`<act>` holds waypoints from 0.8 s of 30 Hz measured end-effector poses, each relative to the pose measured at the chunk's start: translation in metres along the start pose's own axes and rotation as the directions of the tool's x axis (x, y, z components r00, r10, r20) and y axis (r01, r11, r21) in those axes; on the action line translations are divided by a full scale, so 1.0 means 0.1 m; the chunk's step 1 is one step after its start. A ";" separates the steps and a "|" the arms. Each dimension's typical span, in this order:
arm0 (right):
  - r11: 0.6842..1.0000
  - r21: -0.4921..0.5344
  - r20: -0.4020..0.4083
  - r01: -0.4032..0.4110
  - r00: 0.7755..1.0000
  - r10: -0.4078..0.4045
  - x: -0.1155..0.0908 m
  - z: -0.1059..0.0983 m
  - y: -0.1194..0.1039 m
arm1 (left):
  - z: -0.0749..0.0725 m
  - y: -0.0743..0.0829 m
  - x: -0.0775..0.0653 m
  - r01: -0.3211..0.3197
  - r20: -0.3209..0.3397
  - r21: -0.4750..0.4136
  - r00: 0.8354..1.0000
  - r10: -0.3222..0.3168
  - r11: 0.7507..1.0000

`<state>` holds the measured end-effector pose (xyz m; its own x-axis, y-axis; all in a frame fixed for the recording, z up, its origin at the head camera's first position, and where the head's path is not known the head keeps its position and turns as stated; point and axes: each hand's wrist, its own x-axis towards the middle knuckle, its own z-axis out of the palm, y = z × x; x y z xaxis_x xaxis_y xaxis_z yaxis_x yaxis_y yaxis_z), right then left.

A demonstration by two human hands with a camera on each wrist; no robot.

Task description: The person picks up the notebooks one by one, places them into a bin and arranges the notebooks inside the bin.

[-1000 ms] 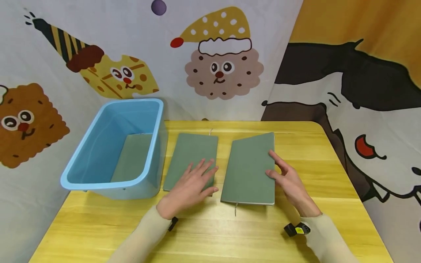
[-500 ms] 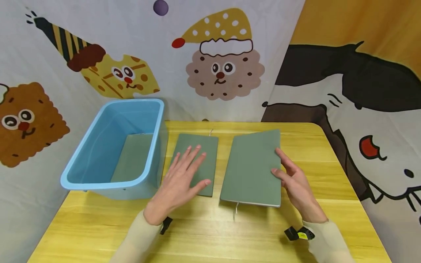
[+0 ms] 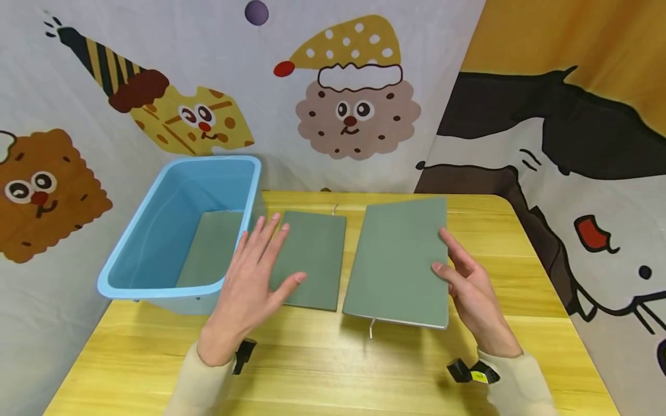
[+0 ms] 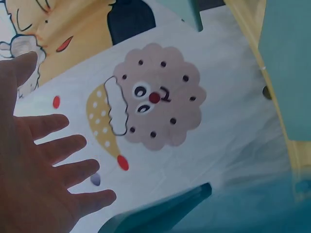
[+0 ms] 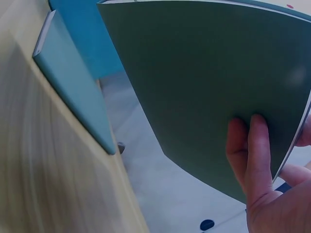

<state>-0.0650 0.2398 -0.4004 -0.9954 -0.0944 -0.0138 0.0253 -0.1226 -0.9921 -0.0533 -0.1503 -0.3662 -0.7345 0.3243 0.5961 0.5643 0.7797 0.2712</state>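
Observation:
My right hand (image 3: 476, 289) pinches the right edge of a green notebook (image 3: 398, 263), thumb on its front cover. In the right wrist view its fingers (image 5: 260, 150) spread against the notebook's underside, which is lifted off the table. A thin ribbon hangs from its near edge. To the left, a second green notebook (image 3: 317, 260) lies flat on the table, a ribbon showing at its far edge. My left hand (image 3: 247, 283) is raised with fingers spread, between that notebook and the blue bin, and holds nothing. It overlaps the bin's near right corner in the head view.
The blue plastic bin (image 3: 156, 293) stands on the left of the wooden table (image 3: 364, 375), with another green notebook (image 3: 210, 248) lying inside on its floor. A curtain with cartoon prints (image 3: 359, 115) hangs right behind the table's far edge.
My left hand has come off the flat notebook and moved left toward the bin. My right hand has raised the other notebook and shifted slightly right.

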 end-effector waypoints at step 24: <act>0.973 0.225 0.075 0.043 0.995 -0.062 0.00 0.56 -0.27 | -0.64 -0.49 -0.26 0.258 -0.140 0.101 0.960 -0.243 0.961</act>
<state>-0.0609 0.1880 -0.3670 -0.9853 -0.1609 0.0568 0.0024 -0.3457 -0.9383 -0.0378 -0.2318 -0.3464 -0.7897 0.0468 0.6117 0.3142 0.8872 0.3378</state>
